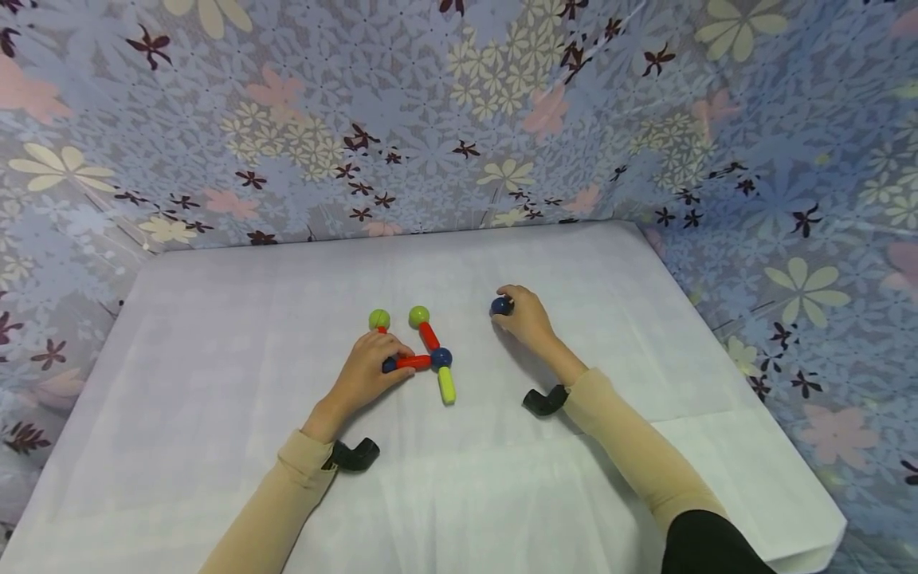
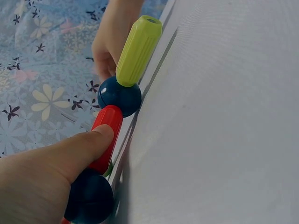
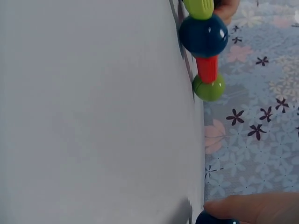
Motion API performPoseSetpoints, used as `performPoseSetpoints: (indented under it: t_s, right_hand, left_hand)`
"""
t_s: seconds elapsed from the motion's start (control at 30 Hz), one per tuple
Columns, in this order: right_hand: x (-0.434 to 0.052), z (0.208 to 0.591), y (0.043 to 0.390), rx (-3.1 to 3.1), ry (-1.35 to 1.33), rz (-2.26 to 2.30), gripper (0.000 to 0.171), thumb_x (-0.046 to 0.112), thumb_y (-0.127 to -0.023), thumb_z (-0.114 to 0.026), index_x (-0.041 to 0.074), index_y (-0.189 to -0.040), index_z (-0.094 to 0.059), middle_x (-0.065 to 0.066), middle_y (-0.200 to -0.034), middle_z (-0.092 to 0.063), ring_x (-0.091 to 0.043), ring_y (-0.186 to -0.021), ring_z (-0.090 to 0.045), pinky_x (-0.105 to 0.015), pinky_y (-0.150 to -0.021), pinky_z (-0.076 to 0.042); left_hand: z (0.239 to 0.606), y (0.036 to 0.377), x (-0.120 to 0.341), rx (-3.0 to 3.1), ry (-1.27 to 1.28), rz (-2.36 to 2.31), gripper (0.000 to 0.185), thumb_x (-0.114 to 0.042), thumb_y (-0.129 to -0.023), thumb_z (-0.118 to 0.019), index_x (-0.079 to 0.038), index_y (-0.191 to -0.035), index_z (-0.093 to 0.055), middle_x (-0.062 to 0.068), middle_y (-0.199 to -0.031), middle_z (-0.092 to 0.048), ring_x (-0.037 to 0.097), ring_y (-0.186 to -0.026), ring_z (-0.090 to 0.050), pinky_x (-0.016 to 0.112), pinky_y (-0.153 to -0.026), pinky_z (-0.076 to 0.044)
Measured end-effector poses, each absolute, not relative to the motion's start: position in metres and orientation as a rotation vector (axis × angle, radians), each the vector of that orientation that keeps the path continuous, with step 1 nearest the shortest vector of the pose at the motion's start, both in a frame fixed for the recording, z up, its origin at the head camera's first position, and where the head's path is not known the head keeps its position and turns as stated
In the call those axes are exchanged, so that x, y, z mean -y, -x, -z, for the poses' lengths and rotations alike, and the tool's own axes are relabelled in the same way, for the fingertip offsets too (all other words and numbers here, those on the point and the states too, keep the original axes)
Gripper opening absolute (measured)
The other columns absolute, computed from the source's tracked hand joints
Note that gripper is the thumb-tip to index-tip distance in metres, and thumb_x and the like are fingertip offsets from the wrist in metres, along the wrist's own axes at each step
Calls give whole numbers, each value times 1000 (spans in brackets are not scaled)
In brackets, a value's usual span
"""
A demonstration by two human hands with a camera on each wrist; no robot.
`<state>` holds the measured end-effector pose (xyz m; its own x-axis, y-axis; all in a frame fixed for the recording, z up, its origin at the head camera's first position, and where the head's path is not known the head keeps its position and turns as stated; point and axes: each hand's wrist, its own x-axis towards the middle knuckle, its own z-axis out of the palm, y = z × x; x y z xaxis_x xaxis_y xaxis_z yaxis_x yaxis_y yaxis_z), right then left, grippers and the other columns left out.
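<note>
My left hand (image 1: 364, 368) grips a small model of rods and balls lying on the table, its thumb on a red rod (image 2: 104, 145) in the left wrist view. That rod joins a blue ball (image 1: 390, 365), partly covered by the fingers, to a second blue ball (image 1: 441, 358). From the second ball, another red rod (image 1: 429, 336) runs up to a green ball (image 1: 419, 316), and a yellow-green rod (image 1: 447, 387) points down. Beyond the left fingers shows another green ball (image 1: 378, 320) on a mostly hidden red rod. To the right, my right hand (image 1: 529, 320) pinches a separate blue ball (image 1: 500, 306).
The model lies mid-table on a white cloth (image 1: 215, 335). Floral fabric (image 1: 430, 119) hangs behind the table and along its right side. A black curved piece is worn at each wrist, the left one (image 1: 356, 455) and the right one (image 1: 545, 400).
</note>
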<state>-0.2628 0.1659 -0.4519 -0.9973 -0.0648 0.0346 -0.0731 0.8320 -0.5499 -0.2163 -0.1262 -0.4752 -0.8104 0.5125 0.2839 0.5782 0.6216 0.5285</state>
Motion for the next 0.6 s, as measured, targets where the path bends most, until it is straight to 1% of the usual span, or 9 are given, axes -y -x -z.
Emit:
performPoseSetpoints:
  t_s: [0.1,0.2,0.37,0.47,0.5,0.6]
  right_hand:
    - [-167,450,252,2967,-111,-956,46,14,-77,-69,1,-118,-53,-18,-115,-57,-30,-100,-56,-40,-87,-47]
    - [-166,447,238,2931,-130,-1013,42,15,-76,-69,0,-113,-55,-18,-110,-59,-28,-92,-57,-38,-80,-49]
    - [-160,444,206,2863,-228,-1085,36,17,-74,-72,0,-104,-59,-15,-96,-62,-22,-80,-56,-30,-70,-48]
    - [-152,441,187,2851,-311,-1113,36,16,-71,-74,1,-101,-60,-12,-91,-63,-19,-76,-56,-28,-67,-48]
    - [-149,439,180,2863,-336,-1130,36,16,-71,-74,1,-101,-60,-11,-92,-63,-19,-77,-57,-29,-68,-49]
    - [-139,437,161,2867,-408,-1158,35,15,-70,-75,3,-99,-60,-8,-91,-62,-17,-78,-58,-27,-69,-51]
  left_hand:
    - [475,215,126,2737,919,947,22,-28,-75,-71,-15,-92,-65,-1,-88,-62,17,-98,-53,40,-104,-31]
    - [475,215,126,2742,921,948,22,-28,-76,-71,-15,-93,-65,-1,-89,-62,17,-97,-53,40,-102,-33]
    - [475,215,126,2736,938,950,22,-28,-76,-70,-15,-93,-65,-1,-91,-63,18,-98,-53,40,-102,-32]
    - [476,216,126,2727,940,950,22,-28,-76,-71,-15,-93,-66,-1,-91,-63,18,-98,-53,40,-104,-31]
    - [476,217,126,2723,941,944,22,-29,-76,-71,-15,-93,-66,-1,-91,-63,18,-98,-53,40,-103,-31]
    - [476,217,127,2714,941,941,23,-28,-75,-71,-15,-93,-66,-1,-90,-63,18,-98,-54,40,-103,-31]
